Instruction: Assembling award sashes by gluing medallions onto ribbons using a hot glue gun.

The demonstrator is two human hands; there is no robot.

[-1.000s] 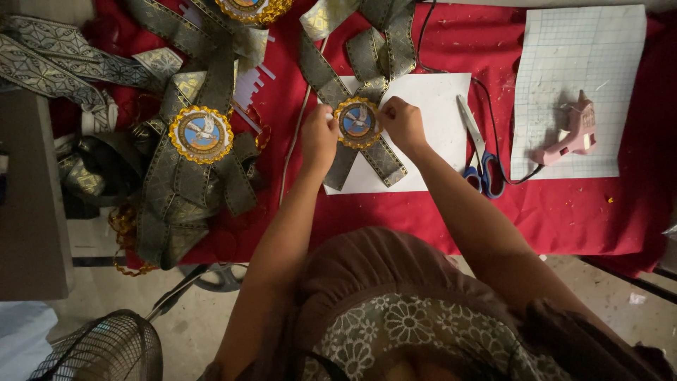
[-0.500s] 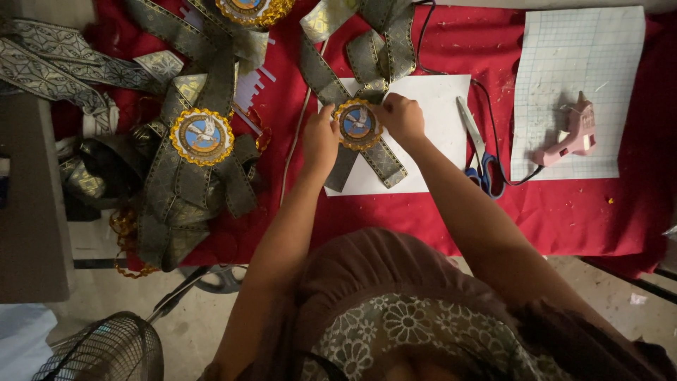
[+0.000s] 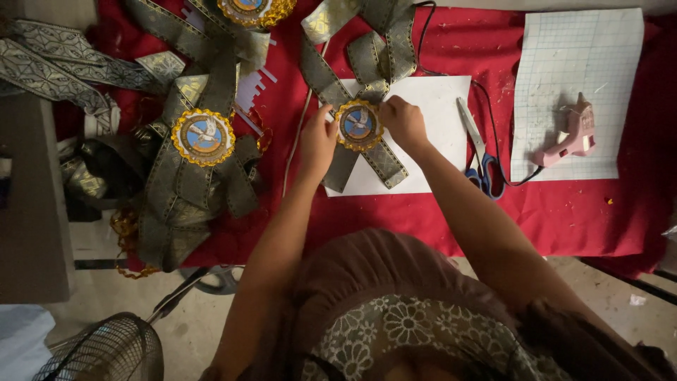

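Note:
A round medallion (image 3: 357,124) with a gold frilled rim and a blue picture sits at the centre of a grey-gold ribbon rosette (image 3: 367,63) lying on a white sheet (image 3: 437,141). My left hand (image 3: 319,137) pinches the medallion's left edge. My right hand (image 3: 403,121) presses on its right edge. Both hands rest on the rosette over the red table cloth (image 3: 578,212).
A finished rosette with the same medallion (image 3: 203,136) tops a pile of ribbons at the left. Blue-handled scissors (image 3: 479,155) lie right of the white sheet. A pink glue gun (image 3: 568,137) rests on a gridded mat (image 3: 571,63). A fan (image 3: 99,349) stands on the floor.
Both hands stay on the medallion; the fingers have shifted only slightly around its rim.

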